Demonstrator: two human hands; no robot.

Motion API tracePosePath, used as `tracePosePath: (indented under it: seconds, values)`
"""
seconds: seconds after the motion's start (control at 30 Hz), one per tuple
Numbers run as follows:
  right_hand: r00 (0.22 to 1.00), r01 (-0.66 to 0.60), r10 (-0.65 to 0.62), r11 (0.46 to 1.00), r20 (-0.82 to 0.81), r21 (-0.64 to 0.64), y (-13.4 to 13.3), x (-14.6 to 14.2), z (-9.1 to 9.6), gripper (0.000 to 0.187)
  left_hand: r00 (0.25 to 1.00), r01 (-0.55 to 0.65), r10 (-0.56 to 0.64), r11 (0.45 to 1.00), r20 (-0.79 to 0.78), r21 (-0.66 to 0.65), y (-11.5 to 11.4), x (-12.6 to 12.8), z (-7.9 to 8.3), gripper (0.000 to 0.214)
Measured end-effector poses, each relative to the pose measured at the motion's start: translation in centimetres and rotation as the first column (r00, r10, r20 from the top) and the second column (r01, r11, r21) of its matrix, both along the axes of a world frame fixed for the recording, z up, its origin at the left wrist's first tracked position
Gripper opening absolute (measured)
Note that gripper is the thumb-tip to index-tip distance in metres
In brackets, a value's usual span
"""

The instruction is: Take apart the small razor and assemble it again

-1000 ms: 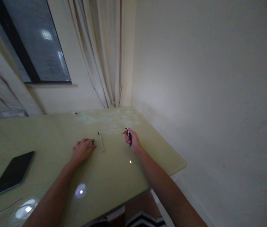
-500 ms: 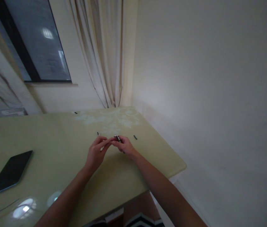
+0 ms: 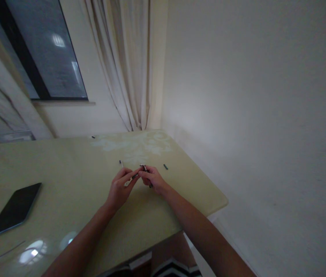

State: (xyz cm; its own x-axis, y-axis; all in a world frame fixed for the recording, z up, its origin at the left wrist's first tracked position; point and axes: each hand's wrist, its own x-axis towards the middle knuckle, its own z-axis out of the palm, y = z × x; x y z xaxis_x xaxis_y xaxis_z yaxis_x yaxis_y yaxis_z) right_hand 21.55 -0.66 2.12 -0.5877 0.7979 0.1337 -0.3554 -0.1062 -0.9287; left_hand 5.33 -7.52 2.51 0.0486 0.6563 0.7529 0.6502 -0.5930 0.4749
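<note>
My right hand (image 3: pixel 152 180) is closed around a small dark pen-like object (image 3: pixel 145 171), above the pale green table (image 3: pixel 73 192). My left hand (image 3: pixel 119 188) meets it from the left, its fingertips pinched on a tiny dark piece right at the pen's end. Just behind my left fingers, a thin white stick (image 3: pixel 122 164) lies on the table, partly hidden. To the right of my right hand lies a small dark cap-like piece (image 3: pixel 165 166).
A dark tablet (image 3: pixel 13 209) lies flat at the table's left. A tiny dark bit (image 3: pixel 93 137) sits near the far edge. A window and curtain stand behind the table, and a plain wall runs along the right. The table's right corner is near my right forearm.
My left hand left its spot on the table and came right to meet my right hand at the pen. A small dark piece now lies to the right of my right hand.
</note>
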Motion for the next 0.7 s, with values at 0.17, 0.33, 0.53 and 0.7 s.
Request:
tracePosePath:
  seconds: [0.17,0.33,0.53,0.7]
  values:
    - [1.000,0.013,-0.013,1.000,-0.008,-0.010,0.3,0.1,-0.1,0.033,0.990,0.142,-0.142,0.976,0.011,-0.168,-0.3,-0.4,0.8,0.042]
    - [0.998,-0.050,0.049,0.998,-0.027,-0.038,0.5,0.3,-0.1,0.030,0.965,0.257,-0.233,0.922,0.117,-0.289,0.0,-1.1,0.9,0.038]
    - [0.996,-0.084,0.084,0.996,0.019,-0.005,0.2,0.6,0.1,0.029,0.956,0.276,-0.219,0.900,0.197,-0.337,0.1,-1.2,0.9,0.037]
    - [0.996,-0.071,0.069,0.997,0.054,0.030,0.2,0.5,0.3,0.032,0.948,0.281,-0.203,0.898,0.246,-0.340,0.1,-1.1,0.9,0.039]
